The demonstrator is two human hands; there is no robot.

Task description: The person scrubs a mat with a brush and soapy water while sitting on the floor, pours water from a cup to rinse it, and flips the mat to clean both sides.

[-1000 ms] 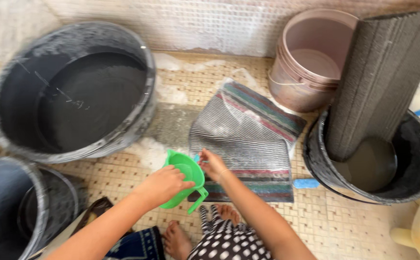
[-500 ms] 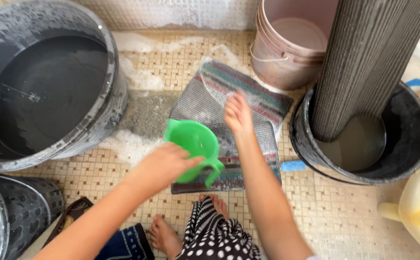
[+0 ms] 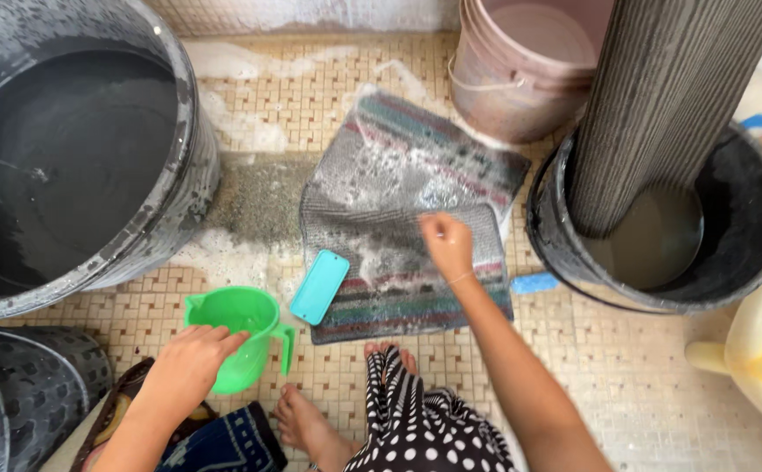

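Observation:
A wet striped mat (image 3: 398,183) lies folded on the tiled floor, soapy on top. My right hand (image 3: 447,246) rests on the mat's folded layer, fingers curled on the fabric. My left hand (image 3: 190,367) grips the rim of a green plastic jug (image 3: 239,334) standing on the floor at lower left. A teal scrubbing brush (image 3: 320,286) lies on the mat's left edge, between the jug and my right hand. My bare feet (image 3: 311,424) show below the mat.
A large black tub of water (image 3: 184,166) stands at left, with another dark tub (image 3: 40,385) below it. A black tub (image 3: 748,227) at right holds a rolled grey mat (image 3: 669,96). A pink bucket (image 3: 521,79) stands behind. A yellow container (image 3: 761,367) sits at far right.
My left hand has brought the green jug from above the mat down to the floor at left. The teal brush now shows on the mat. My right hand has drawn back toward me.

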